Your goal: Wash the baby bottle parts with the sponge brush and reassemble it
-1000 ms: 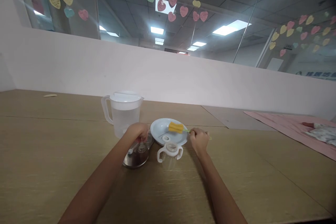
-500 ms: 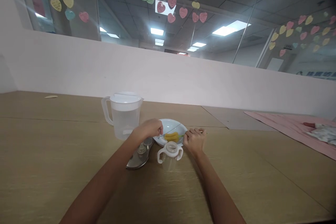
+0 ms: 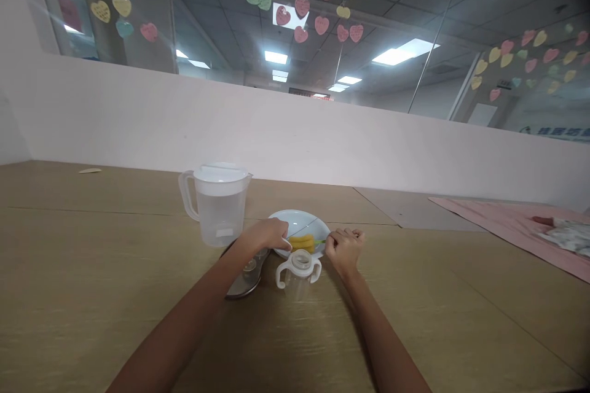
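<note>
My right hand (image 3: 345,250) is wrapped round the green stem of a brush with a yellow sponge head (image 3: 301,243). That head rests over a white plate (image 3: 302,216). My left hand (image 3: 268,234) is closed at the plate's left edge, with a small whitish piece (image 3: 286,244) at its fingertips, too small to name. A thin line like a wire or straw crosses the plate beside these fingers. Just in front of the plate stands a clear baby bottle (image 3: 298,279) with a white two-handled collar, open at the top.
A lidded translucent pitcher (image 3: 221,212) stands behind my left forearm. Partly under that forearm lies a metal tray (image 3: 244,285) with small clear parts on it. A pink cloth (image 3: 498,218) is spread at the far right, and a white wall (image 3: 295,141) borders the table.
My left hand has lowered slightly toward the plate's near left edge and now meets the small whitish piece. My right hand has shifted slightly, still gripping the brush.
</note>
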Motion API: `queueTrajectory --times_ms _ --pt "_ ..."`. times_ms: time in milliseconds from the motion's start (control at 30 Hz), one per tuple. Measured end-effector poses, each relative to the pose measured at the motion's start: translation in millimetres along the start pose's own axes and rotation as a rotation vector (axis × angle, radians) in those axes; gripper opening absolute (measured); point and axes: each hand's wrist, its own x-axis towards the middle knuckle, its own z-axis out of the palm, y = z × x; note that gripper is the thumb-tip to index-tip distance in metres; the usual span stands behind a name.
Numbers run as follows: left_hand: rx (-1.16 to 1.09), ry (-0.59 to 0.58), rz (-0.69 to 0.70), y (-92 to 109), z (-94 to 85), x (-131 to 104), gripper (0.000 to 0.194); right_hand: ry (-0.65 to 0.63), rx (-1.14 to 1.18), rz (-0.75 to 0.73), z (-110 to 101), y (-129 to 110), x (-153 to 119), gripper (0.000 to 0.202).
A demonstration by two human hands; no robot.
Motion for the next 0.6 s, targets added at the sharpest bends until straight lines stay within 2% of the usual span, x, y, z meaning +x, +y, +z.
queueTrajectory --times_ms 67,200,300,367,433,500,600 --pt "-0.027 0.065 0.020 -4 -0.7 2 0.040 0.017 0.006 0.068 -1 3 1 0.025" --pt "-0.073 0.286 0.104 -16 -2.4 6 0.059 0.076 0.072 0.203 -6 7 4 0.021" --pt "-0.085 0.397 0.164 -18 -4.7 8 0.064 0.090 0.160 0.182 -9 3 6 0.019" --pt "-0.106 0.421 0.202 -14 -7.6 6 0.062 0.097 0.204 0.148 -10 -2 7 0.019" --pt "-0.133 0.413 0.235 -8 -11.7 2 0.052 0.119 0.214 0.160 -10 -6 8 0.020" --pt "-0.175 0.400 0.260 -4 -16.2 -3 0.043 0.145 0.180 0.233 -9 -5 8 0.021" --pt "-0.257 0.396 0.255 -2 -22.9 -10 0.046 0.155 0.095 0.380 -7 2 9 0.022"
